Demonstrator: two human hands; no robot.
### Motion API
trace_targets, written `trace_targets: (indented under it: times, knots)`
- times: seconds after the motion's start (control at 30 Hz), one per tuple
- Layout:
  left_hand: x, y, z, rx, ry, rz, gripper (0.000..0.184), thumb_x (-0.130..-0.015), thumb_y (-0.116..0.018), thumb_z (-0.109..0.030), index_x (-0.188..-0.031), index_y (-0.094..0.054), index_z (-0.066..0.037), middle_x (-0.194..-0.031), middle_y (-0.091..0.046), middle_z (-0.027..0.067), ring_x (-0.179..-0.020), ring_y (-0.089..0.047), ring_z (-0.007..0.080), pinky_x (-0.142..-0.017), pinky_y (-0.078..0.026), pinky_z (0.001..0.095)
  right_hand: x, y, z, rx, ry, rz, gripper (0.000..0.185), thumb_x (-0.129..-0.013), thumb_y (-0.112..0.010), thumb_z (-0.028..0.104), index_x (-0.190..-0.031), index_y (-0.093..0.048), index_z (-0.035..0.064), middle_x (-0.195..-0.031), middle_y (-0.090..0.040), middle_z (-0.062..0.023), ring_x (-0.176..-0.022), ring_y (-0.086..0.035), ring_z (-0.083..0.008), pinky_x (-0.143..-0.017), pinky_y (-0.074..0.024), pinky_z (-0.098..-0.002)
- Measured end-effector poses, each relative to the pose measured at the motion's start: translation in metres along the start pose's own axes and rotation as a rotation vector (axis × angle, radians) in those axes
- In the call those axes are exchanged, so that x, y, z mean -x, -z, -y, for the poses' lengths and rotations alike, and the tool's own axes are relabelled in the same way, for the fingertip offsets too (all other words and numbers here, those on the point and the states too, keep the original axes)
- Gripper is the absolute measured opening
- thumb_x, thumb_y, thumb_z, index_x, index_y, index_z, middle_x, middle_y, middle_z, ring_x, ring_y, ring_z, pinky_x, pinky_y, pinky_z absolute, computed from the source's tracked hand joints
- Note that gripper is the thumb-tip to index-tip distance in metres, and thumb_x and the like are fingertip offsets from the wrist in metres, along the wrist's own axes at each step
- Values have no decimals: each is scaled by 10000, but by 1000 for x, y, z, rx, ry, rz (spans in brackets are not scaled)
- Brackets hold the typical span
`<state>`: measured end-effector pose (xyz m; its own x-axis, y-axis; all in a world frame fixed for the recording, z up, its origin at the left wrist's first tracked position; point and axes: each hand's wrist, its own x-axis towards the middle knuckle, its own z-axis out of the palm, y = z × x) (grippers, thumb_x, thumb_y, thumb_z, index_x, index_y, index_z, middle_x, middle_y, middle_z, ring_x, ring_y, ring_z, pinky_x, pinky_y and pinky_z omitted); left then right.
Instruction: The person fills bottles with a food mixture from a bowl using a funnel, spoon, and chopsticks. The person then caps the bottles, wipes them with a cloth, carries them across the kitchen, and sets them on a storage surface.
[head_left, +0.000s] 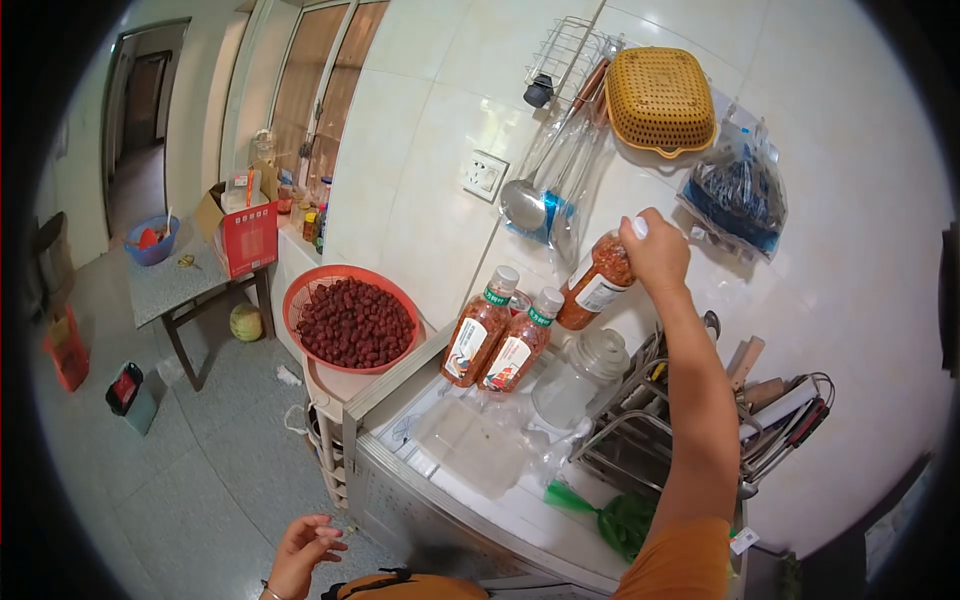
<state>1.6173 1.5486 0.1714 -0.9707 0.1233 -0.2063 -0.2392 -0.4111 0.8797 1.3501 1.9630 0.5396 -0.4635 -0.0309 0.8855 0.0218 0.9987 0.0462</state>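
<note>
My right hand (655,258) is closed around the top of a plastic bottle (598,290) of chopped red chili sauce, tilted, behind a glass jar (568,385) with a lid. Its cap is hidden by my fingers. Two similar bottles stand to the left, a chili sauce bottle with a green neck band (473,335) and a second chili sauce bottle (518,350). My left hand (303,552) hangs low over the floor in front of the counter, fingers loosely bent and apart, with nothing in it.
A clear plastic box (470,445) and a green bag (625,525) lie on the counter (395,425). A utensil rack (630,440) stands right. Left is a red basket (290,300) of red dates. Ladles (523,205), a yellow basket (660,100) and bags hang on the wall.
</note>
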Motion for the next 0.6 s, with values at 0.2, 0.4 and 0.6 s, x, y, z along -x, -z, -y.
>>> trace_targets:
  times: [0.2, 0.4, 0.6]
  knots:
    - [5, -10, -6, -29, -49, -57, 377, -912, -603, -214, -1249, -519, -68, -1086, -633, 68, -948, -628, 195, -783, -506, 320, 13, -46, -12, -55, -71, 149, 366, -807, -624, 405, -932, -638, 62, -838, -676, -201, -796, -653, -385, -703, -512, -465]
    - [6, -15, -12, -30, -47, -73, 388, -912, -606, -212, -1260, -516, -64, -1081, -640, 67, -931, -634, 191, -776, -511, 309, 23, -77, -19, -86, -106, 339, 382, -819, -595, 415, -971, -629, 66, -877, -673, -193, -848, -645, -381, -740, -507, -466]
    - [8, -8, 0, 3, -59, -70, 390, -915, -602, -211, -1266, -514, -64, -1088, -639, 70, -937, -637, 195, -780, -516, 312, 39, -99, -22, -74, -143, 412, 396, -822, -597, 415, -1002, -620, 63, -921, -671, -199, -881, -641, -380, -755, -505, -465]
